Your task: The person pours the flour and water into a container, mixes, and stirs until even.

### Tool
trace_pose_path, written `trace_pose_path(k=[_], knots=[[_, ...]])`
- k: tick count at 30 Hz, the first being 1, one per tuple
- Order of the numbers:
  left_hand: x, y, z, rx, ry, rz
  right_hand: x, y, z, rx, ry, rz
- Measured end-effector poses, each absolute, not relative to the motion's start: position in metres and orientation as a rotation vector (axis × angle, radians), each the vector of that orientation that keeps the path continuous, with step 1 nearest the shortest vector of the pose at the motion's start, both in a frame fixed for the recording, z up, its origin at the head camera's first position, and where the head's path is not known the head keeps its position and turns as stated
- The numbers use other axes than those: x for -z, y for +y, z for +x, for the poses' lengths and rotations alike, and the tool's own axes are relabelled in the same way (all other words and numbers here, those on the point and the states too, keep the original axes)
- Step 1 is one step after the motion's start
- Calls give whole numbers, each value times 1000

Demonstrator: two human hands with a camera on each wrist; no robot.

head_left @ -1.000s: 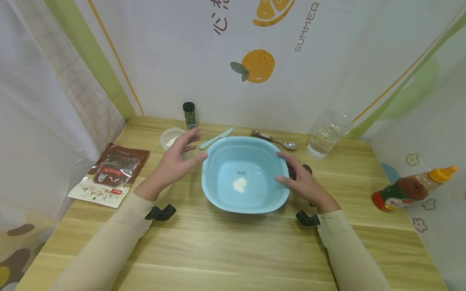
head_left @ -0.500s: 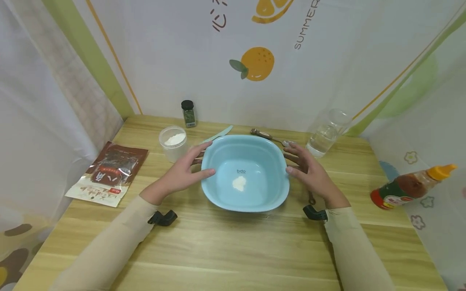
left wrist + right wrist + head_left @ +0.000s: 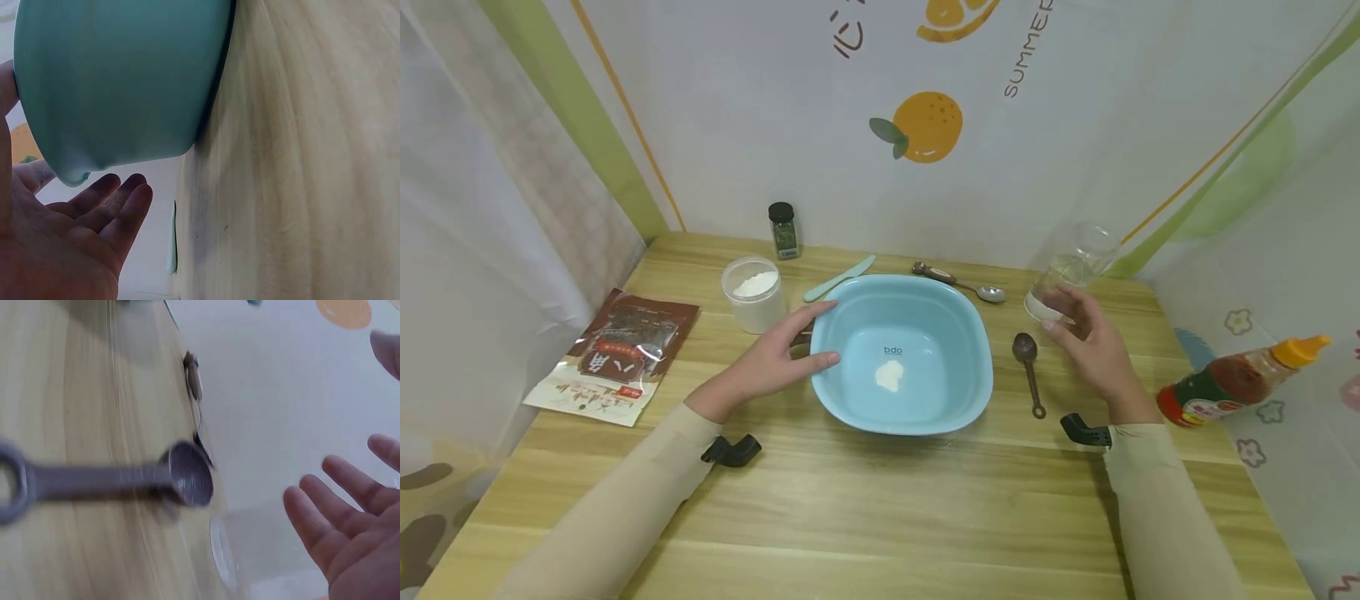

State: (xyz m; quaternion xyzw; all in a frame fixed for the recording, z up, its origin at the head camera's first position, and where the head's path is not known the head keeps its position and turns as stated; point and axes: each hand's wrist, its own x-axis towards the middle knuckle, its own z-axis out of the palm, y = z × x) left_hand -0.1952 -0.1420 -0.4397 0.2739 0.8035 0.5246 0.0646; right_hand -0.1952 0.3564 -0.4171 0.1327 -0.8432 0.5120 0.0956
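Note:
A light blue basin [image 3: 917,400] with a small heap of white powder [image 3: 889,375] inside stands mid-table. My left hand [image 3: 767,367] is at its left rim, with the thumb over the edge. In the left wrist view, its other fingers [image 3: 106,209] extend loosely beside the basin's wall [image 3: 125,81], apart from it. My right hand [image 3: 1093,346] is beside a clear glass [image 3: 1067,271] of clear liquid, fingers spread and partly in front of it. In the right wrist view, those fingers [image 3: 340,519] hold nothing. A brown measuring spoon [image 3: 1028,371] lies between the basin and right hand.
Behind the basin lie a pale green knife [image 3: 841,278] and a metal spoon [image 3: 958,282]. A tub of white powder [image 3: 754,300], a spice jar [image 3: 783,232] and a brown packet [image 3: 617,358] are left. A sauce bottle [image 3: 1232,383] stands right.
My right hand has left the basin's right side and moved right to the glass, uncovering the brown measuring spoon. My left hand has moved from near the tub to the basin's left rim.

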Motion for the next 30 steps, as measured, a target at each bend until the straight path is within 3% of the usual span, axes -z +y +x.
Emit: trace_pose_path(k=[14,30], knots=[[447,-141,-195,-1630,2383,786,421,383,-225,-1404,-2507,-140],[445,-138,-195,-1673,2340,790,435,386,-280,-1594,-2442,-161]])
